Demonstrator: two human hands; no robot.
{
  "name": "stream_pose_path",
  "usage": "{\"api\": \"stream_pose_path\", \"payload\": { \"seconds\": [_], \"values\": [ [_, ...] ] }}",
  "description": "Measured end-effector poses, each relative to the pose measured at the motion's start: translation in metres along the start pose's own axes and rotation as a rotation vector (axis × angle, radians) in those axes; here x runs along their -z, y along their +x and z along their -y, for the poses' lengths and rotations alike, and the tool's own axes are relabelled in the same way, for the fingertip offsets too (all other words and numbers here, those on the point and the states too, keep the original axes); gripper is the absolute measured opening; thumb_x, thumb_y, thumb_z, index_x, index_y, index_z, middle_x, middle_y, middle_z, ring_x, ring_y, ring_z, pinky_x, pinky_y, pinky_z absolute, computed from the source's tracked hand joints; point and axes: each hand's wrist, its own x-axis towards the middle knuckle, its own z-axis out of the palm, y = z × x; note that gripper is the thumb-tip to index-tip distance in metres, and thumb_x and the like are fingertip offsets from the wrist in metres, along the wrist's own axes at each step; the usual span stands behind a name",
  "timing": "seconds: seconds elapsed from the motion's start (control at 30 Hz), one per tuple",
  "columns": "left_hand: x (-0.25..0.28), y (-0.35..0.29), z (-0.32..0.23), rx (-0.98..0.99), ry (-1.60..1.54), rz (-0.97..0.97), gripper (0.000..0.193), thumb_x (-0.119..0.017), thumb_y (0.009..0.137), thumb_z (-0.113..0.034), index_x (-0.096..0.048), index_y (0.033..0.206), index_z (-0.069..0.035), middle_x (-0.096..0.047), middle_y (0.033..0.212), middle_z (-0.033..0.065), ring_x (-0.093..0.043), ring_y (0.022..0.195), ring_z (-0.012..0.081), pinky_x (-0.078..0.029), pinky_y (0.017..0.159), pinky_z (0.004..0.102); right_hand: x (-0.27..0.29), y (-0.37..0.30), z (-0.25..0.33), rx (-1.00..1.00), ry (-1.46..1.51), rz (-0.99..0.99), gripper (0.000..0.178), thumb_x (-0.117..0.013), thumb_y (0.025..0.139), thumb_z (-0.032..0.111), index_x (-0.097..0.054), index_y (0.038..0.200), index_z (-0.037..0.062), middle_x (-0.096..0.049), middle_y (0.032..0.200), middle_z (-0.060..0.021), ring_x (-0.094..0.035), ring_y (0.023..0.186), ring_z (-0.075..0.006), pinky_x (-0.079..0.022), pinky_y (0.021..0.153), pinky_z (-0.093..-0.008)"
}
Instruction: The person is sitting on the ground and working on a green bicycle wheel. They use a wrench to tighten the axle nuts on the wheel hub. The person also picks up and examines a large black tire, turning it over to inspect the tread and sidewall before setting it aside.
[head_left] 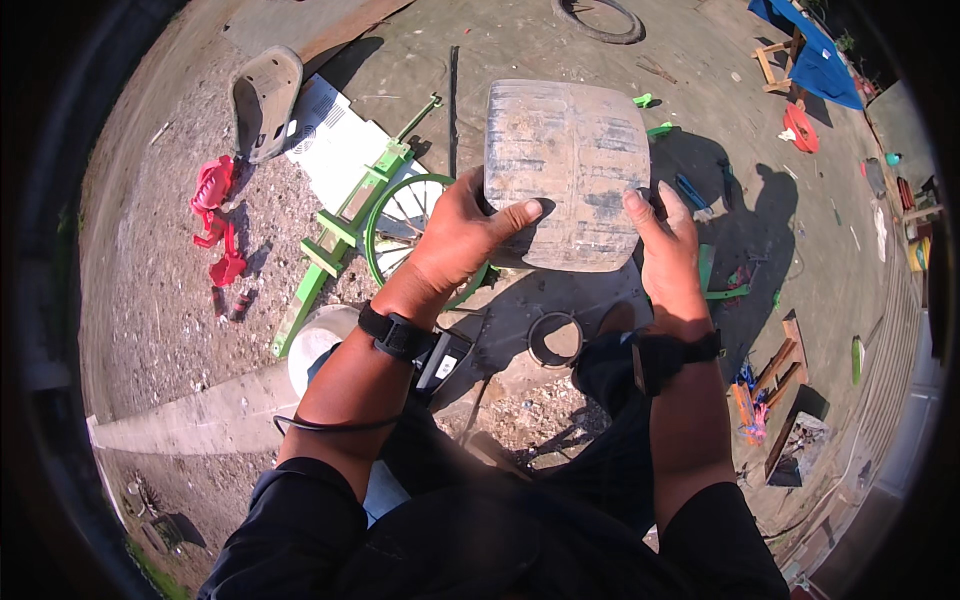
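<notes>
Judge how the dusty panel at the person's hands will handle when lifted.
The dusty panel is probably stiff, showing no obvious sag beyond the left hand gripping its edge. Its dirt coating might make it slightly slippery.

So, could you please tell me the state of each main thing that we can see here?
Curved grey panel: worn, dirty, held up
Left hand: gripping the panel's left side
Right hand: gripping the panel's right side
Green wheel: spoked, partly hidden by the left hand
Green frame: lying down
Grey shell: hollow side showing
Black tyre: lying flat, no wheel inside
</notes>
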Motion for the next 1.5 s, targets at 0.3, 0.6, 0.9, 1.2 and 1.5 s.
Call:
{"api": "stream_pose_path", "payload": {
  "seconds": [0.3,0.6,0.9,1.2,1.5],
  "values": [
    [-0.005,0.004,0.017,0.018,0.011,-0.052,0.053,-0.079,0.085,-0.018,-0.053,0.121,0.012,-0.069,0.105,0.0161,-0.068,0.089,0.0186,-0.057,0.078,0.0307,-0.002,0.005,-0.004,-0.170,0.071,-0.055,0.052,-0.075,0.088,0.028,-0.058,0.120,-0.0089,-0.068,0.105,-0.0133,-0.063,0.095,-0.0159,-0.050,0.084,-0.0293],
    [-0.005,0.008,0.020,0.021,0.097,-0.061,0.050,-0.079,0.085,-0.018,-0.055,0.119,0.009,-0.070,0.100,0.0140,-0.068,0.083,0.0162,-0.057,0.071,0.0288,0.002,0.007,-0.008,-0.178,0.072,-0.076,0.056,-0.076,0.087,0.028,-0.055,0.119,-0.0133,-0.067,0.107,-0.0168,-0.064,0.094,-0.0198,-0.050,0.083,-0.0311],
    [-0.007,0.009,0.020,0.044,0.117,-0.079,0.049,-0.079,0.085,-0.019,-0.055,0.118,0.009,-0.070,0.099,0.0132,-0.068,0.082,0.0154,-0.057,0.071,0.0284,0.000,0.007,-0.010,-0.210,0.110,-0.115,0.040,-0.070,0.090,0.022,-0.060,0.116,-0.0067,-0.067,0.106,-0.0129,-0.063,0.094,-0.0173,-0.050,0.083,-0.0301],
    [-0.004,0.011,0.023,0.029,0.258,-0.082,0.054,-0.080,0.084,-0.021,-0.055,0.120,0.009,-0.069,0.104,0.0144,-0.067,0.090,0.0163,-0.057,0.078,0.0294,0.001,0.008,-0.012,-0.182,0.172,-0.041,0.041,-0.067,0.092,0.022,-0.059,0.121,-0.0056,-0.065,0.112,-0.0113,-0.062,0.098,-0.0183,-0.050,0.085,-0.0322],
    [-0.008,0.003,0.028,-0.301,0.818,-0.129,0.073,-0.086,0.076,-0.030,-0.052,0.126,0.011,-0.065,0.110,0.0219,-0.065,0.102,0.0265,-0.051,0.090,0.0352,-0.012,0.010,0.003,-0.407,0.487,-0.097,0.066,-0.053,0.099,0.048,-0.044,0.141,-0.0023,-0.057,0.134,-0.0162,-0.057,0.123,-0.0278,-0.044,0.104,-0.0421]
  ]
}}
